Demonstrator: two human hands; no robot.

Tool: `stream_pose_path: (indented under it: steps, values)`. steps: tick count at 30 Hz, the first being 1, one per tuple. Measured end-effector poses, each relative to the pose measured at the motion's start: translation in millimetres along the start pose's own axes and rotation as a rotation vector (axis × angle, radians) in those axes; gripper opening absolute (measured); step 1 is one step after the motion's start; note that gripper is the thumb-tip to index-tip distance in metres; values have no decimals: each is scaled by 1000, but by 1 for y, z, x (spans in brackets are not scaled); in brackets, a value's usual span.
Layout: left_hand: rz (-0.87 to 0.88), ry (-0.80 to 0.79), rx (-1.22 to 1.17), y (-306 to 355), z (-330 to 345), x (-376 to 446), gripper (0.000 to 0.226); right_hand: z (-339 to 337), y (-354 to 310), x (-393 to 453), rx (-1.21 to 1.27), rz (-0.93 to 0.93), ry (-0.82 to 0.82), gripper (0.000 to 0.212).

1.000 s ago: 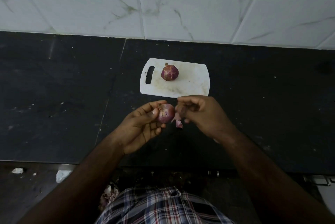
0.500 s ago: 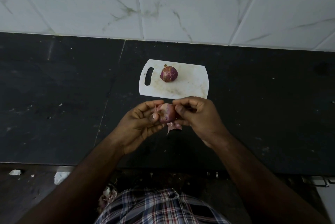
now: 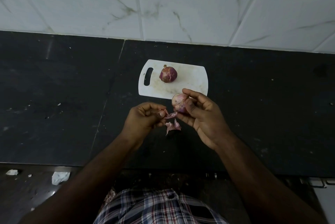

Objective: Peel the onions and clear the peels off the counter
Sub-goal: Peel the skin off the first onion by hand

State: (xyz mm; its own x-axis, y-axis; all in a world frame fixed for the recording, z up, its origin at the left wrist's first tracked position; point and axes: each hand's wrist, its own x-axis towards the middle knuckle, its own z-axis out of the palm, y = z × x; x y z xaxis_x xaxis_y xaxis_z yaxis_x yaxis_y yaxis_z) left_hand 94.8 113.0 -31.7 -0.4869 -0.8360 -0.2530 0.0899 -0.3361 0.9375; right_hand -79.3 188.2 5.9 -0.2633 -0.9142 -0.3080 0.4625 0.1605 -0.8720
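My right hand (image 3: 201,117) grips a pale, partly peeled onion (image 3: 178,103) just in front of the white cutting board (image 3: 192,84). My left hand (image 3: 143,117) pinches a thin pink strip of peel (image 3: 170,115) that still reaches toward the onion. Below the hands, loose peels (image 3: 173,126) lie on the black counter (image 3: 54,106). A second red onion (image 3: 168,74), still in its skin, sits on the board near the handle slot.
A white marble-tiled wall (image 3: 163,6) backs the counter. White scraps (image 3: 60,177) lie on the floor at lower left, beyond the counter's front edge. Small specks dot the counter surface.
The onion has passed from my left hand to my right hand and moved right toward the board. My left hand now pulls a peel strip away to the left.
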Motion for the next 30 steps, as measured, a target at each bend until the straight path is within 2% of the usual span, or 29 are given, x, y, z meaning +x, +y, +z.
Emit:
stream_pose_path:
  steps: [5,8,10,13,16,21,26,30]
  values:
    - [-12,78,214,-8,-2,9,24,-10,-1,2,58,50,84,27]
    - [-32,2,408,-4,1,8,30,-13,-1,2,73,71,78,29]
    - [-22,-76,540,-3,0,9,35,-14,0,1,29,64,48,39]
    - [22,-72,636,-2,0,12,36,-15,2,0,-112,25,29,48]
    - [84,-35,504,7,5,8,36,-15,0,-1,-334,-57,52,45]
    - [-14,-219,74,19,14,3,56,-9,0,-1,-491,-200,16,39]
    - [-58,-252,-39,24,10,1,50,-1,-3,0,-598,-243,-18,39]
    - [-100,-251,-114,25,9,1,44,2,-4,3,-731,-320,18,36]
